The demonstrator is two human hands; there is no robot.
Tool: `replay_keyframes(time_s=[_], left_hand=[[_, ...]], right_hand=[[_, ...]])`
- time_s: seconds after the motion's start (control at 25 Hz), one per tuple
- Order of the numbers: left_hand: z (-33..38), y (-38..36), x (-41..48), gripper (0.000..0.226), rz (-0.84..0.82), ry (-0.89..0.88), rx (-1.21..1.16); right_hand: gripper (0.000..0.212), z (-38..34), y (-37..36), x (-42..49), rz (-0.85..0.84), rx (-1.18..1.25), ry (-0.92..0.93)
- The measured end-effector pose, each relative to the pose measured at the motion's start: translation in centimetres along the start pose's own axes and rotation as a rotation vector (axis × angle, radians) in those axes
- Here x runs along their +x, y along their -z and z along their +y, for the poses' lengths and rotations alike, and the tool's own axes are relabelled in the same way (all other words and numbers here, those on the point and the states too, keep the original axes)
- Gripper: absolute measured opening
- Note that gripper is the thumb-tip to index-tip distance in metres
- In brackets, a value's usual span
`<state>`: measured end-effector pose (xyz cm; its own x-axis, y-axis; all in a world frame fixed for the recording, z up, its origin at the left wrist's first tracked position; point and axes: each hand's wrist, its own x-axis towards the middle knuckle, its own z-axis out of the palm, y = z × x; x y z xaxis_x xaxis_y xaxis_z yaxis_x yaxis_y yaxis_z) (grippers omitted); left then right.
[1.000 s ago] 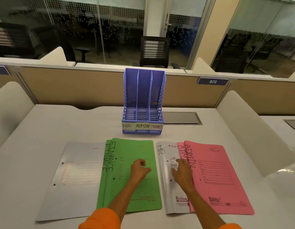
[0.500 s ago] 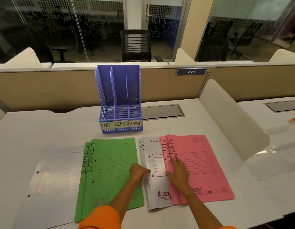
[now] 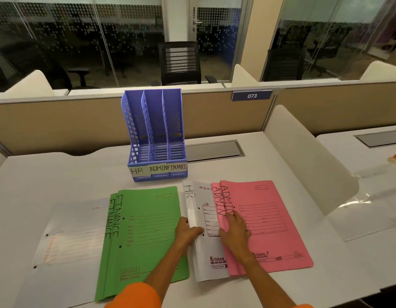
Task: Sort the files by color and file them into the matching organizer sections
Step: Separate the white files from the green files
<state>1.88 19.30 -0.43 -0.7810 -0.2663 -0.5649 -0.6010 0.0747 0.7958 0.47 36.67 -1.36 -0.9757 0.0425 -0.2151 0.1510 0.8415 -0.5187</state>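
Now the left hand (image 3: 188,232) has its fingers curled round the left edge of the white file (image 3: 201,252) marked HR, thumb on top, and that edge is lifted a little off the desk (image 3: 270,165); the right hand (image 3: 234,234) lies flat and open, palm down, on the left margin of the pink files (image 3: 270,225), gripping nothing, fingertips near the word ADMIN. The white file sits between the hands, its right part tucked under the two pink files, which overlap it; just to its left lie two green files (image 3: 143,232) marked FINANCE, stacked slightly askew, and these overlap a second white file (image 3: 66,236) at the far left. Behind the row, upright near the partition, stands the blue organizer (image 3: 155,138); its three sections, all empty, are labelled HR, ADMIN and FINANCE from left to right.

By my reading the step in hand is freeing the HR file from under the pink ones; no file has been filed yet, so the task is near its start. The next move calls for the right hand to pin the pink stack down while the left draws the white file out sideways, then carries it to the leftmost section and stands it on edge; the risk is dragging the pink files along, or sliding the green ones.
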Motion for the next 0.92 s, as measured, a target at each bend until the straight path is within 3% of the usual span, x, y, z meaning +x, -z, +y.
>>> replay_keyframes(time_s=[0.48,0.68,0.84,0.92], left_hand=[[-0.3,10.0,0.3,0.052,0.029,-0.054,-0.112],[-1.5,16.1,-0.3,0.054,0.09,-0.065,-0.195],[-2.5,20.8,-1.2,0.056,0.111,-0.082,-0.26],[-3.1,23.0,-1.8,0.06,0.11,-0.09,-0.279]], right_hand=[[0.063,-2.2,0.5,0.6,-0.01,-0.071,-0.045],[0.057,-6.3,-0.5,0.8,-0.017,0.222,0.017],[0.071,-9.6,-2.8,0.4,-0.158,0.473,-0.13],[0.064,-10.8,-4.1,0.3,-0.273,0.641,-0.196]])
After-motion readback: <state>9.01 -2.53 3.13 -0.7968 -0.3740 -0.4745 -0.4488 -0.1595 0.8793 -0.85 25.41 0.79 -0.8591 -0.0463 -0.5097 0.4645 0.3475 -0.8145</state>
